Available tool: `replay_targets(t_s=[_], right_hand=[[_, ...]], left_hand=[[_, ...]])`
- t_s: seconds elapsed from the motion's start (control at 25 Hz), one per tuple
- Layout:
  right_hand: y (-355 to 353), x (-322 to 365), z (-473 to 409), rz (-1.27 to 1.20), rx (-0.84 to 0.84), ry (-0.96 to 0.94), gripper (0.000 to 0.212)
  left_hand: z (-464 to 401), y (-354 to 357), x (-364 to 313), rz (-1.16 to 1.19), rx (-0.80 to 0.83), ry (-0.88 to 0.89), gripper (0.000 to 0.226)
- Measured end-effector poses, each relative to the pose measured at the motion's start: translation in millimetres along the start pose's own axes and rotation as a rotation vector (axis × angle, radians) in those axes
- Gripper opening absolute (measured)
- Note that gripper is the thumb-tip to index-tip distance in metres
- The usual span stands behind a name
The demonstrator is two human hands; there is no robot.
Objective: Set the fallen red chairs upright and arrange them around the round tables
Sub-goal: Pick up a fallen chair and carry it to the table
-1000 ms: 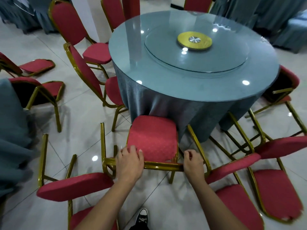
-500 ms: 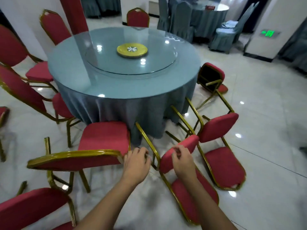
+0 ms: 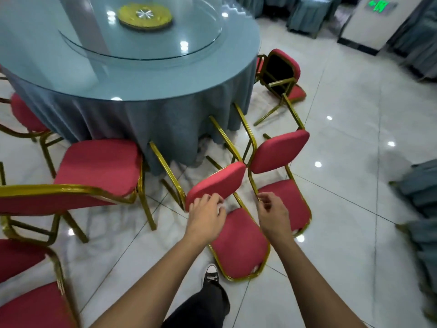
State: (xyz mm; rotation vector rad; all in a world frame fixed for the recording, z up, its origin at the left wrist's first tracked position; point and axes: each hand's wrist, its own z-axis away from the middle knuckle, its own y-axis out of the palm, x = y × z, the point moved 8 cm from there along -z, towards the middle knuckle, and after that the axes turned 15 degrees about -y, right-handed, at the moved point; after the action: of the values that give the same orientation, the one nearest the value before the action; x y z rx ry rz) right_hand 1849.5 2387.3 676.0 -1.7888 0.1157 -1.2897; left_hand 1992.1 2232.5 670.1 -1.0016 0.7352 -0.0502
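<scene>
A fallen red chair lies on its back before me, its backrest [image 3: 238,242] flat on the floor and its seat [image 3: 217,181] tipped up. My left hand [image 3: 208,213] curls its fingers over the seat's lower edge. My right hand [image 3: 272,209] hovers with curled fingers at the gold frame of a second fallen red chair [image 3: 279,150], which lies alongside; whether it grips the frame is unclear. A third fallen chair [image 3: 283,72] lies by the right side of the round table [image 3: 146,119]. An upright red chair [image 3: 99,166] stands at the table on the left.
The table has a grey-blue cloth and a glass turntable [image 3: 142,31]. Another red chair [image 3: 28,299] is at the bottom left. Grey-covered chairs [image 3: 421,200] stand at the right edge. My shoe [image 3: 210,275] is close to the fallen backrest. Open tiled floor lies to the right.
Both hands let go of the upright chair's backrest and moved right to the fallen chairs. My view swung right and closer to them.
</scene>
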Motion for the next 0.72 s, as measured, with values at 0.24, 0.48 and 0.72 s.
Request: replay_targets(t_s=[0.24,0.48,0.72], right_hand=[[-31.8,-79.5,-31.3,0.059,0.13,0.046,0.021],[-6.3,-160.4,-44.6,0.002,0.332,0.075,0.023],[66.1,-312.3,-48.4,0.024,0.669,0.135,0.022]], left_hand=[[-29.5,88.4,-48.3,0.011,0.1,-0.08,0.024],[-40.6,154.0,-35.8,0.02,0.125,-0.272,0.027],[-35.5,282.1,19.5,0.068,0.09,-0.596,0.024]])
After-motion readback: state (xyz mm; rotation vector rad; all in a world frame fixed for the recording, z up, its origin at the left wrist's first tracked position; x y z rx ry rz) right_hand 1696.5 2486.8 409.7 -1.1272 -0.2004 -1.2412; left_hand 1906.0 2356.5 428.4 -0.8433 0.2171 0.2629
